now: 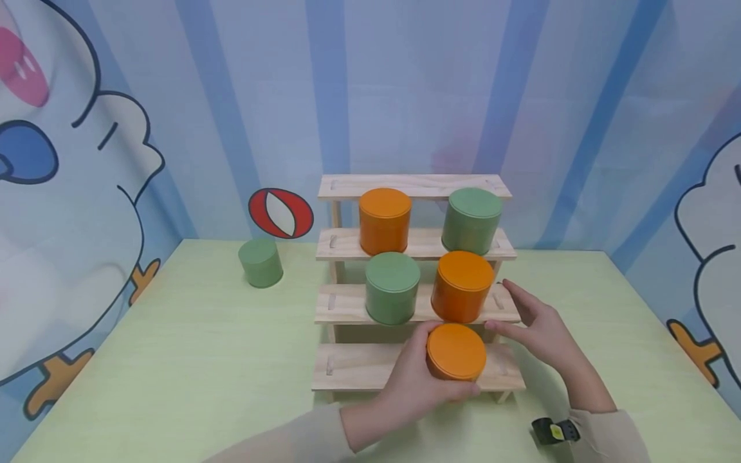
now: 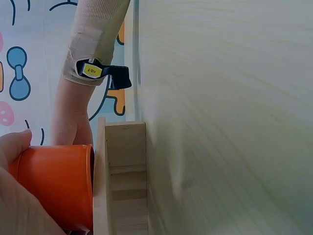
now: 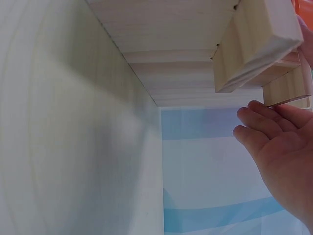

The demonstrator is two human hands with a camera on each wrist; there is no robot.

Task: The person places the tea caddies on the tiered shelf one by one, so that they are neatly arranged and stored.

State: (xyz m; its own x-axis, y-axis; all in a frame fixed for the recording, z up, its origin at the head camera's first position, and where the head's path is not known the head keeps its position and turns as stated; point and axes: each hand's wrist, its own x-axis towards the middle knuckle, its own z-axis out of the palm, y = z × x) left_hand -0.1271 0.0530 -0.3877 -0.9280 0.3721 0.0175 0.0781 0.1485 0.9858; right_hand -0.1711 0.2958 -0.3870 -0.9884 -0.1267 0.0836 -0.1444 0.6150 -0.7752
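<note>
My left hand (image 1: 412, 381) grips an orange lidded canister (image 1: 456, 354) at the right part of the lowest step of a wooden stepped rack (image 1: 356, 368). In the left wrist view, the canister's base (image 2: 88, 186) is close against the step's board; whether it bears on it I cannot tell. My right hand (image 1: 547, 334) is at the rack's right end, by the second step, its fingers extended with nothing held. Just left of it stands another orange canister (image 1: 463, 287). The right wrist view shows that hand's fingers (image 3: 261, 125) beside the rack's end.
A green canister (image 1: 392, 288) shares the second step. On the third step stand an orange canister (image 1: 384, 222) and a green one (image 1: 471, 222). Another green canister (image 1: 261, 263) is on the tabletop (image 1: 231, 347) to the left. A patterned curtain (image 1: 393, 83) hangs behind.
</note>
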